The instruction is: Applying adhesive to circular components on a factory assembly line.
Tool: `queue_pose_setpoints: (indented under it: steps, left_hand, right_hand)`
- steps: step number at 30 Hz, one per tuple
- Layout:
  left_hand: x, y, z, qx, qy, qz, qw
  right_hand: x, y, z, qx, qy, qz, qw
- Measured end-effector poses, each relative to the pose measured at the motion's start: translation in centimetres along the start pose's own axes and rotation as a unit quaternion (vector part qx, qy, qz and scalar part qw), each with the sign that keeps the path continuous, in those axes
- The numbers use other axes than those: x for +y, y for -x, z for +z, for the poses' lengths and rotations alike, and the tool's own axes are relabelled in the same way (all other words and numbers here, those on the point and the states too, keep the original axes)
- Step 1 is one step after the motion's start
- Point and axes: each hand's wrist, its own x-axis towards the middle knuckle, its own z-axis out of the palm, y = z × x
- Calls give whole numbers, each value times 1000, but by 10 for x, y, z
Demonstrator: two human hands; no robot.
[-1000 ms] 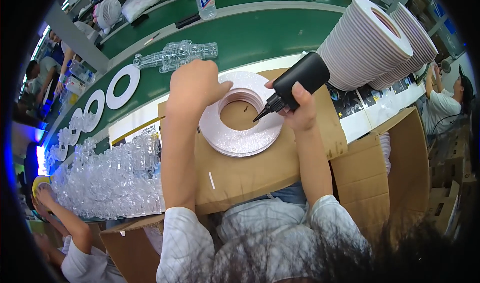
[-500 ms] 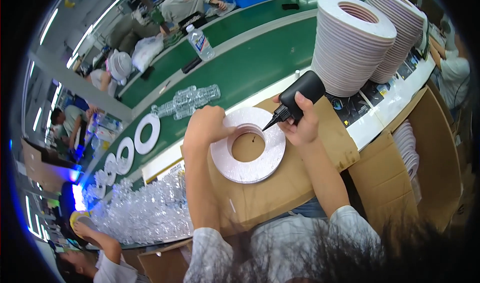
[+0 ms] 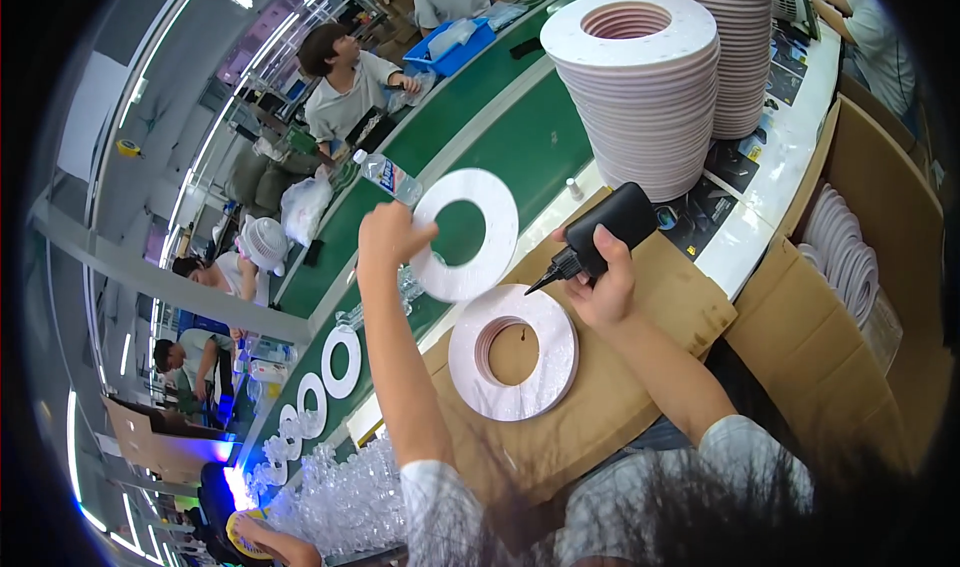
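While left grip pinches white ring aloft | right grip clasps black bottle, nozzle downward

One wide fisheye view looks down and forward from the person's head, close above the left hand and right hand, over a slanting bench and out to co-workers at the upper left

"What do we lose upper right?"
"We see the rear ring stack cut off on top."
"Left of centre?"
"Our left forearm hides part of the clear plastic piece."
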Motion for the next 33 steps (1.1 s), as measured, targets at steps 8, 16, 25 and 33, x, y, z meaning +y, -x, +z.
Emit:
queue_pose_setpoints:
  steps: [8,16,25,33]
  left_hand:
    - [22,-99,60,-96,-134,175,971]
    - [1,-100,121,-127,-105,135,977]
    - [32,17,-20,-101,410,77,903]
    - [79,79,-27,10,650,165,741]
  right_hand:
    - [4,2,1,26,16,11,999]
    - [6,1,7,9,51,8,999]
    - [22,-15,19,-6,274,-83,958]
    - [33,-17,33,-149,438,-82,883]
